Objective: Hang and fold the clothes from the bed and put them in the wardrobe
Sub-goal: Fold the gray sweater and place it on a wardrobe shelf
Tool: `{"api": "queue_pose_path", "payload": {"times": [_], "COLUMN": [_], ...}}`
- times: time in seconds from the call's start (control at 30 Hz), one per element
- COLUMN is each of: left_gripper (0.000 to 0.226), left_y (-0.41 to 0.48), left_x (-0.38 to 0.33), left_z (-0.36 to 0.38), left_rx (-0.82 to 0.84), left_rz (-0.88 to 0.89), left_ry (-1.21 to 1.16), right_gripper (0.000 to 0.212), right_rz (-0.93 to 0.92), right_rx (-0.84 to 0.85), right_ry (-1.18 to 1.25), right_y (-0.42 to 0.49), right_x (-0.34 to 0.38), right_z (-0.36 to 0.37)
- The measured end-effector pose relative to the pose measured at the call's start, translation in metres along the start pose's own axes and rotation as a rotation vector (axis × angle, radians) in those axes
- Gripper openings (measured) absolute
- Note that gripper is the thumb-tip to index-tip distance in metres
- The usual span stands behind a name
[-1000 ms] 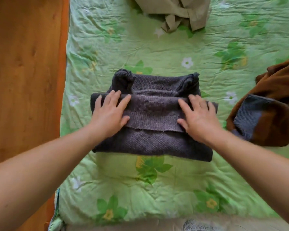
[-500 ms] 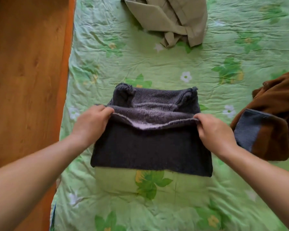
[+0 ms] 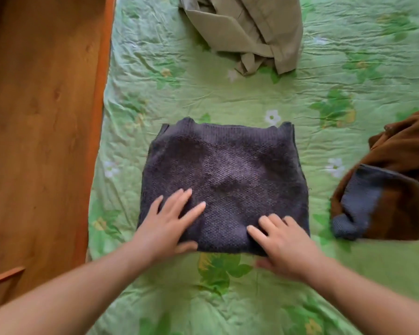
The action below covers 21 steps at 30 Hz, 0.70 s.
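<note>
A dark grey knitted sweater lies folded into a compact rectangle on the green flowered bedspread. My left hand rests on its near left part with straight, spread fingers, the thumb along the near edge. My right hand lies on the near right corner, fingers flat on the knit and thumb just off the edge. A crumpled beige garment lies at the far side of the bed. A brown garment with grey knitted cuffs is heaped at the right.
A wooden floor runs along the bed's left side, bordered by an orange strip. Bare bedspread shows in front of the sweater and between it and the other garments.
The near half of the sweater was gripped at its edge, lifted and folded over away from me. Both hands have let go and now rest flat near the front edge.
</note>
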<state>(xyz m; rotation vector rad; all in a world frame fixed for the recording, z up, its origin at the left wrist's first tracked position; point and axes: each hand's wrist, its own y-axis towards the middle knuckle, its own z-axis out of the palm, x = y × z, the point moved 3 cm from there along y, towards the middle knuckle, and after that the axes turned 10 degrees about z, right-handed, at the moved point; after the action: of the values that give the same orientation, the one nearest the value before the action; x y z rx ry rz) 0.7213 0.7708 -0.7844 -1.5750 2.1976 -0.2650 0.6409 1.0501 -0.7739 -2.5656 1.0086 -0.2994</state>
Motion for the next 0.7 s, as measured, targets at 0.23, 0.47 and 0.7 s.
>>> {"api": "queue_pose_path", "payload": {"times": [0.23, 0.47, 0.7], "left_gripper": [0.064, 0.075, 0.087], "left_y": [-0.007, -0.041, -0.032], "left_x": [-0.001, -0.024, -0.041], "left_z": [0.017, 0.017, 0.010], "left_rx": [0.012, 0.310, 0.064], "left_rz": [-0.020, 0.044, 0.012], "left_ry": [0.051, -0.117, -0.033], "right_gripper": [0.044, 0.040, 0.055], "right_rz": [0.132, 0.144, 0.063], "right_rx": [-0.065, 0.133, 0.056], "right_ry": [-0.076, 0.014, 0.054], "right_y": [0.008, -0.029, -0.030], "right_x": [0.013, 0.023, 0.026], "right_z": [0.021, 0.002, 0.001]}}
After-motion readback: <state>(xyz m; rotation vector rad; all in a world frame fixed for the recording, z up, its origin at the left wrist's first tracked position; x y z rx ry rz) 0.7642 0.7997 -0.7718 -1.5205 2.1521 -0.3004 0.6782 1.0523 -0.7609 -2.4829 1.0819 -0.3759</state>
